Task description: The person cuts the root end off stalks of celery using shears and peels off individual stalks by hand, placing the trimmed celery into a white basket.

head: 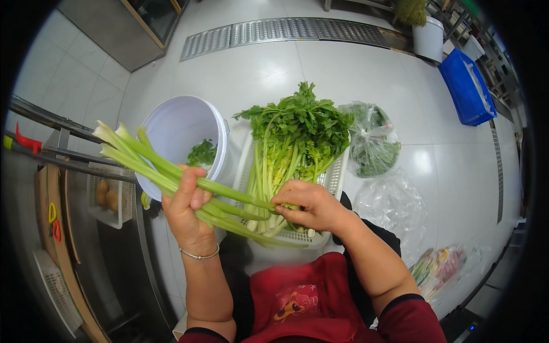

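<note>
My left hand [186, 199] is closed around several celery stalks [148, 165], their pale cut ends pointing up and left over the rim of a white bucket [180, 115]. My right hand [311, 203] pinches the thin end of one of these stalks between thumb and fingers. Below the hands stands a white plastic basket [341, 171] loaded with leafy celery [300, 124], its leaves toward the far side. Some torn-off green leaves [202, 153] lie inside the bucket. My right hand and forearm hide part of the basket's near end.
Right of the basket are a tied clear bag of greens [373, 145], a crumpled plastic bag [390, 206] and bagged vegetables [441, 268]. A metal rack at left carries a basket of potatoes [107, 195] and scissors [54, 223]. A blue crate [465, 90] stands far right, beyond a floor drain grate [274, 32].
</note>
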Available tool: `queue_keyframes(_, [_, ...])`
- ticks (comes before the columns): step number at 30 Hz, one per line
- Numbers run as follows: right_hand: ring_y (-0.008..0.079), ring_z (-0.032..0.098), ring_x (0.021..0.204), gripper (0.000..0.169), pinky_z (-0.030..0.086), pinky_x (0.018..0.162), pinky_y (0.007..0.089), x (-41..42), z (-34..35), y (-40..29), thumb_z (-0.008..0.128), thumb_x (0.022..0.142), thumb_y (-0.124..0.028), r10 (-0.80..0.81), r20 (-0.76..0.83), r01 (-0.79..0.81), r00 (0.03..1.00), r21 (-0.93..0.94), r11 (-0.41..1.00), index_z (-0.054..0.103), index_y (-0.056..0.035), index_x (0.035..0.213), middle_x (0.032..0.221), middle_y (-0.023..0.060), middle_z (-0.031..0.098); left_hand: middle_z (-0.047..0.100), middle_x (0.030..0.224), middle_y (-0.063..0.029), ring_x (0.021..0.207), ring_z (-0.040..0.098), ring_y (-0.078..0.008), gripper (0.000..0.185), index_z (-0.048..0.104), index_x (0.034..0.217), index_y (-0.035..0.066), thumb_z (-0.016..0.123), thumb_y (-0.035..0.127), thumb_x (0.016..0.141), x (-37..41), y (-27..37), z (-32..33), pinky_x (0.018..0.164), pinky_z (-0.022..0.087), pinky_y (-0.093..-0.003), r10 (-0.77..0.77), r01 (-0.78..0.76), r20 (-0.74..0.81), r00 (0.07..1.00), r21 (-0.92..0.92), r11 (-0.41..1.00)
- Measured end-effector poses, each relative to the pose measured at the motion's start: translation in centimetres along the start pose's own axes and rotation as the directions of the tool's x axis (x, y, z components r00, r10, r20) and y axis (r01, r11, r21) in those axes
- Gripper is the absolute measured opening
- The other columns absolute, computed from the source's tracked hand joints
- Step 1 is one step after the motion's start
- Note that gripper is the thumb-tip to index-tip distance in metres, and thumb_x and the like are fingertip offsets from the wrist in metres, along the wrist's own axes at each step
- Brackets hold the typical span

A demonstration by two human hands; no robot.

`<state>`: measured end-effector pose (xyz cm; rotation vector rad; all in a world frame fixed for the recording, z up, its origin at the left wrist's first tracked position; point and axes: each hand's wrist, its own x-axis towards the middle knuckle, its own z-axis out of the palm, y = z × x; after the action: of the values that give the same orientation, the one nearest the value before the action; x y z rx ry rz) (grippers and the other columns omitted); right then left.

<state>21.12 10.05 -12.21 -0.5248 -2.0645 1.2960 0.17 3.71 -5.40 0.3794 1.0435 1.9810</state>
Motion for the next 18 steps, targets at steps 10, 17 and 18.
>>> queue_keyframes(10, [0.0158,0.050,0.056,0.011,0.040,0.053,0.0288,-0.3,-0.2,0.1,0.056,0.075,-0.013,0.433,-0.210,-0.436,0.877,0.033,0.899,0.061,-0.0041,0.076,0.062,0.0027,0.053,0.050,0.067,-0.0017,0.048,0.037,-0.0054,0.006,0.057,0.084,-0.003,0.061,0.002,0.084,-0.6,-1.1,0.5,0.045,0.029,-0.0196,0.054,-0.062,0.044,0.998,0.214,0.975])
queue_keyframes(17, [0.0093,0.037,0.056,0.017,0.032,0.052,0.0251,-0.7,-4.6,2.2,0.047,0.080,-0.017,0.674,-0.427,-0.461,0.603,0.502,0.731,0.051,-0.0076,0.066,0.063,-0.0003,0.046,0.055,0.071,-0.0045,0.048,0.037,-0.0035,0.006,0.055,0.086,0.000,0.059,0.004,0.087,0.3,1.8,-0.3,0.046,0.030,-0.0177,0.184,-0.183,-0.028,0.983,0.035,0.982])
queue_keyframes(18, [0.0111,0.035,0.053,0.015,0.031,0.050,0.0259,-0.8,-5.0,2.6,0.044,0.081,-0.017,0.705,-0.378,-0.413,0.600,0.608,0.678,0.049,-0.0098,0.069,0.063,0.0000,0.044,0.055,0.073,-0.0038,0.049,0.037,-0.0025,0.006,0.055,0.088,0.001,0.058,0.006,0.089,0.3,2.0,-0.5,0.047,0.030,-0.0175,0.207,-0.204,-0.071,0.976,0.051,0.978])
